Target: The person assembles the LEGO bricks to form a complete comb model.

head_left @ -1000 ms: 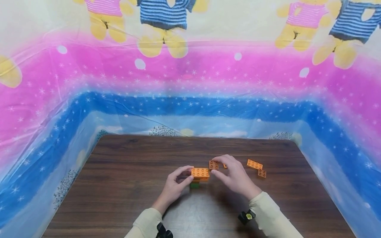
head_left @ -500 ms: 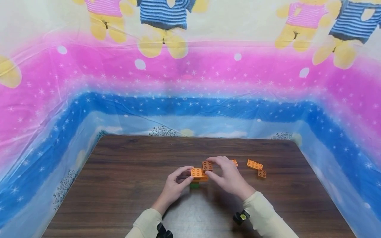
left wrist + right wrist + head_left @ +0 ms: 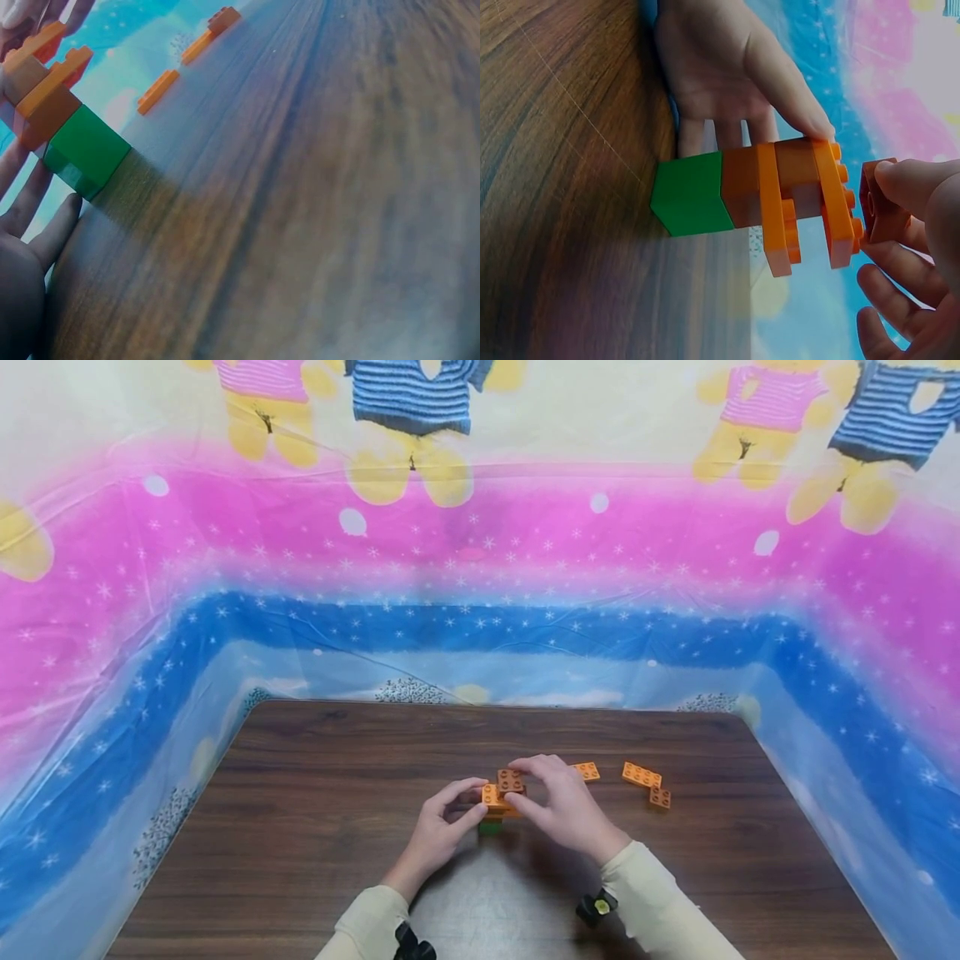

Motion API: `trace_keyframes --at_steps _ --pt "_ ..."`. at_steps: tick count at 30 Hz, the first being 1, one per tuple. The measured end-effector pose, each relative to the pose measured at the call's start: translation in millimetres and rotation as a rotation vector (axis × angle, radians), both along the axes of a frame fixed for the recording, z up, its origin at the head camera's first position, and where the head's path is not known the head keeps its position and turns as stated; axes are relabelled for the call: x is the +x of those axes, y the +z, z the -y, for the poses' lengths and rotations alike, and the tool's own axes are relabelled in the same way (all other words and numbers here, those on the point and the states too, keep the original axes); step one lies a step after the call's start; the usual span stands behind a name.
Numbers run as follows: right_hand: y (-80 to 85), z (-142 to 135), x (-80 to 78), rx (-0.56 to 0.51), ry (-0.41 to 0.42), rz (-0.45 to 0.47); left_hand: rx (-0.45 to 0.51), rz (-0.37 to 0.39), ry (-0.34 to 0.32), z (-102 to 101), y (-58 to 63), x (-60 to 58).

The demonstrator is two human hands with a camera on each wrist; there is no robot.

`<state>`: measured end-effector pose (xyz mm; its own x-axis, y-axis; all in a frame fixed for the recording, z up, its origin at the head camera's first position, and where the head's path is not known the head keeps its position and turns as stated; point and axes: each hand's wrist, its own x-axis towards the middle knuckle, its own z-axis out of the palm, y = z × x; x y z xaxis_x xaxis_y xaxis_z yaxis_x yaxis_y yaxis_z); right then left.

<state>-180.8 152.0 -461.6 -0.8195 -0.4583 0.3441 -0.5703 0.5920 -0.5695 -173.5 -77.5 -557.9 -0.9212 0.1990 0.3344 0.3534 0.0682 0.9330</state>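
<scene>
A stack of toy building bricks stands upright on the table, a green block (image 3: 690,196) at its bottom. Above that come a brown brick (image 3: 740,187), an orange plate (image 3: 774,217), a second brown brick (image 3: 798,176) and a top orange plate (image 3: 836,206). My left hand (image 3: 438,831) grips the stack near its top from the left, thumb in front and fingers behind. Between thumb and fingers, my right hand (image 3: 570,810) pinches a loose brown brick (image 3: 511,780). In the right wrist view this brick hovers just above the top plate's studs, slightly apart and tilted.
On the dark wooden table (image 3: 322,760), an orange plate (image 3: 587,771) lies behind the right hand. Farther right, another orange plate (image 3: 642,773) lies close to a small brown brick (image 3: 660,797). A patterned cloth (image 3: 480,631) surrounds the table's back and sides.
My right hand has moved left, bringing the pinched brown brick from beside the stack to over the top plate's right part. The left hand stays in place.
</scene>
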Motion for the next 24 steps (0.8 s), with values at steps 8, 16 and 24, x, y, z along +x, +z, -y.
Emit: trace_keyframes --at_steps 8,16,24 --pt "-2.6 7.6 -0.3 0.007 0.006 -0.01 0.007 0.005 -0.004 0.1 -0.2 -0.2" --pt "-5.1 12.0 -1.2 0.022 0.009 -0.016 0.015 -0.008 -0.012 0.1 0.9 1.2" --pt "-6.1 13.6 -2.7 0.019 0.018 -0.012 0.024 -0.006 -0.016 -0.2 1.6 1.1"
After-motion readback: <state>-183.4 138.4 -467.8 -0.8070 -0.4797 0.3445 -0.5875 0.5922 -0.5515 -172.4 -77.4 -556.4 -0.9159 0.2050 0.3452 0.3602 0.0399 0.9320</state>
